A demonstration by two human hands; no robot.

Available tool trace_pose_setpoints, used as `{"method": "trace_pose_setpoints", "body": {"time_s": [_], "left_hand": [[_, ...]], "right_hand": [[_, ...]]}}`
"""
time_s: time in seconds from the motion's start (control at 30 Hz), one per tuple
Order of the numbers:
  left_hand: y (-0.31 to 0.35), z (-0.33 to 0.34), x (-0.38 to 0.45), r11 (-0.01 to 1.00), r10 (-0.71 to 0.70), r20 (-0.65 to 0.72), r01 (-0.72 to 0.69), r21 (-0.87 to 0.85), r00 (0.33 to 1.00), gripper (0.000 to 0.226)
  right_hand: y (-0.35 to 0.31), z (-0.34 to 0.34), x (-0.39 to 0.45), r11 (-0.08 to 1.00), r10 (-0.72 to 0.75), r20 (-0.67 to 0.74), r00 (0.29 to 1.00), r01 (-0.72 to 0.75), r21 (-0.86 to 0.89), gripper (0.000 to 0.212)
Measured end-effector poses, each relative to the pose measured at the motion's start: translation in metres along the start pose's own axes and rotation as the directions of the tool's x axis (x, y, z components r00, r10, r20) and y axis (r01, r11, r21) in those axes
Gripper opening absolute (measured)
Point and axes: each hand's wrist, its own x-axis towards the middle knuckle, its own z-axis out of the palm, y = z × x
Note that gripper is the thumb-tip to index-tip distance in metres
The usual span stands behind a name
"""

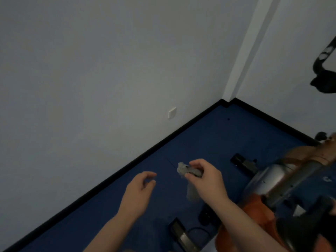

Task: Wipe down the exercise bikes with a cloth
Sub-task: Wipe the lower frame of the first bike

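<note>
My right hand [206, 179] pinches a crumpled grey cloth [183, 170] between thumb and fingers; one end of the cloth hangs down below the palm. My left hand [140, 188] hovers to the left of it with loosely curled fingers and holds nothing. An exercise bike [283, 180] with a silver and orange frame stands at the lower right, just right of my right forearm. Both hands are over the blue floor, apart from the bike.
Blue carpet [209, 139] runs into a room corner with black skirting [127, 166] and pale walls. A white wall socket [172, 113] sits low on the left wall. A black handlebar [325, 70] of another machine shows at the right edge. The bike's black pedal [179, 231] lies low.
</note>
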Motion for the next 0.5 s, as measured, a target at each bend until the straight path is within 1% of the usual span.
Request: {"method": "trace_pose_setpoints", "body": {"time_s": [0.13, 0.23, 0.4, 0.5], "left_hand": [[0.01, 0.019, 0.056, 1.0, 0.004, 0.131, -0.007, 0.027, 0.991, 0.018], [0.023, 0.033, 0.107, 0.998, 0.053, 0.224, -0.06, 0.024, 0.973, 0.019], [0.05, 0.038, 0.207, 0.986, 0.164, 0.336, -0.167, -0.02, 0.928, 0.027], [0.066, 0.034, 0.263, 0.984, 0.172, 0.395, -0.177, -0.025, 0.902, 0.028]], "right_hand": [[-0.006, -0.009, 0.046, 0.999, 0.024, -0.082, 0.996, -0.027, -0.027, 0.02], [-0.002, -0.015, 0.08, 0.997, 0.055, -0.174, 0.983, -0.063, -0.038, 0.02], [0.0, -0.018, 0.139, 0.988, 0.142, -0.304, 0.942, -0.156, -0.02, 0.019], [-0.011, -0.023, 0.172, 0.981, 0.181, -0.37, 0.911, -0.194, 0.001, 0.018]]}}
